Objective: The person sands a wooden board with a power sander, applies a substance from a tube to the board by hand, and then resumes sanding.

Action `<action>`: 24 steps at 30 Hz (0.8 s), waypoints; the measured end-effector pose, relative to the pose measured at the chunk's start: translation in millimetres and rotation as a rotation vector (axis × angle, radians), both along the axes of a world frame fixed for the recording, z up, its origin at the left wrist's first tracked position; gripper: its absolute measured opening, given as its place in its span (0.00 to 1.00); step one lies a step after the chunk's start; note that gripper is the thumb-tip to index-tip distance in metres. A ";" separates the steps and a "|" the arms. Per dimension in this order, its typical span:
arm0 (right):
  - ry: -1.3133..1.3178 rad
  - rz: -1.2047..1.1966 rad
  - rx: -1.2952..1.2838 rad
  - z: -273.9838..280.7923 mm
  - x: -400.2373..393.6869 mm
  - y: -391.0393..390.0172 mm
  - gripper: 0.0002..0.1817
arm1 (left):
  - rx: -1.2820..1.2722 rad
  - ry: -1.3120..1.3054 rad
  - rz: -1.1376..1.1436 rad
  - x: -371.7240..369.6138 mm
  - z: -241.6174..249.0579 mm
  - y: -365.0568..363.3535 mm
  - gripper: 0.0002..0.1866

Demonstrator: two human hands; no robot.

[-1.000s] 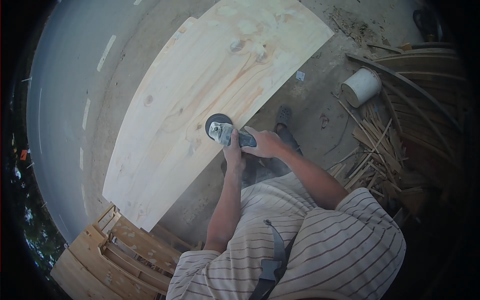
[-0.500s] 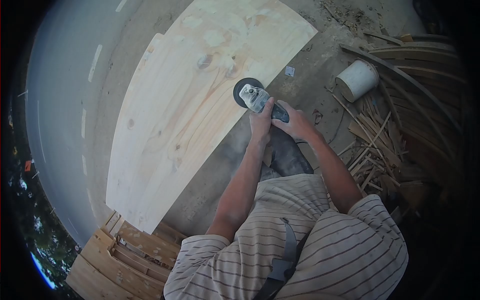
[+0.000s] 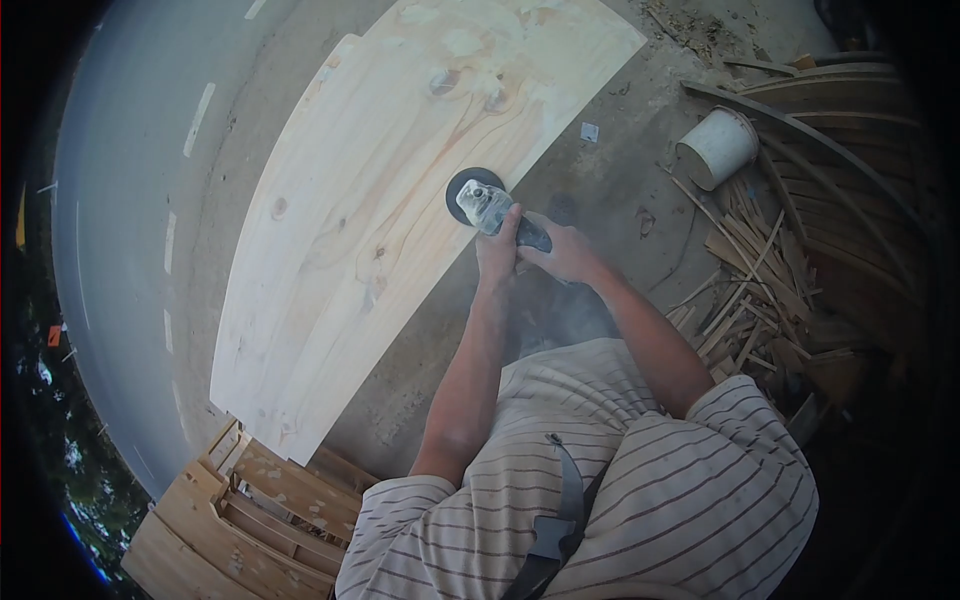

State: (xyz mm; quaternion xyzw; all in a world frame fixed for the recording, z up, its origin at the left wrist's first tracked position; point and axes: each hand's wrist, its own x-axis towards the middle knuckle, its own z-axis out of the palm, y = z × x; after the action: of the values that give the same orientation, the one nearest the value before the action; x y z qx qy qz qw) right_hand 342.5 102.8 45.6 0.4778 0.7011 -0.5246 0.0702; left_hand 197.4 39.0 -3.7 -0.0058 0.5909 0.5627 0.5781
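An angle grinder (image 3: 485,204) with a round dark disc (image 3: 462,190) lies against the near edge of a large pale wooden board (image 3: 330,290). My left hand (image 3: 497,252) is closed around the front of its body, thumb along the top. Around the rear of the dark handle wraps my right hand (image 3: 565,252). The disc overlaps the board's surface; its underside is hidden. Knots and lighter, filler-like patches mark the wood. Dust hangs in the air below the tool and blurs the ground near my legs.
At right stand a white bucket (image 3: 718,148), a heap of scrap wood strips (image 3: 745,270) and curved wooden pieces (image 3: 840,150). Slatted woodwork (image 3: 270,510) sits at lower left. A road (image 3: 130,230) runs beyond the board. A small white paper (image 3: 589,132) lies on the ground.
Both hands have moved the grinder left and slightly down along the board's near edge. The view has shifted a little, and dust now hides more of my legs.
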 end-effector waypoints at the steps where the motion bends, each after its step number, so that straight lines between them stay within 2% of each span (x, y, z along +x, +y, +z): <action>1: 0.007 0.051 0.012 -1.2 -8.4 -18.0 0.49 | 0.005 0.000 0.005 -7.4 4.4 -21.5 0.26; 5: 0.013 0.176 -0.002 -2.3 -43.6 -75.8 0.49 | -0.068 0.011 0.170 -33.2 14.1 -102.8 0.24; 9: -0.013 0.285 -0.016 8.2 -51.8 -103.1 0.50 | -0.094 -0.069 0.301 -35.0 11.1 -146.9 0.22; 11: -0.019 0.334 0.006 7.9 -47.7 -97.7 0.50 | -0.085 -0.087 0.305 -27.6 10.5 -141.2 0.21; 13: -0.045 0.271 0.046 8.5 -37.2 -88.5 0.49 | -0.084 -0.104 0.310 -17.5 11.9 -127.6 0.21; 17: -0.069 0.213 -0.012 14.2 -10.6 -38.8 0.48 | -0.076 -0.105 0.222 5.3 6.1 -69.5 0.21; 19: -0.051 0.167 0.106 9.9 4.5 -16.6 0.47 | -0.115 -0.070 0.186 17.4 11.6 -39.7 0.20; 22: -0.037 0.078 0.093 -2.7 29.9 14.7 0.47 | -0.065 -0.023 0.093 35.8 16.6 7.2 0.21; 24: -0.032 0.024 0.079 -5.9 49.4 38.6 0.46 | -0.133 0.000 0.049 50.6 15.1 39.7 0.22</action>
State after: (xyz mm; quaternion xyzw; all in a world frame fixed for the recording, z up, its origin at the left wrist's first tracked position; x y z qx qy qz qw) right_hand 391.9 141.4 39.8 0.4801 0.7258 -0.4879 0.0687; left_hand 248.0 78.7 11.4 -0.0586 0.6266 0.5364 0.5624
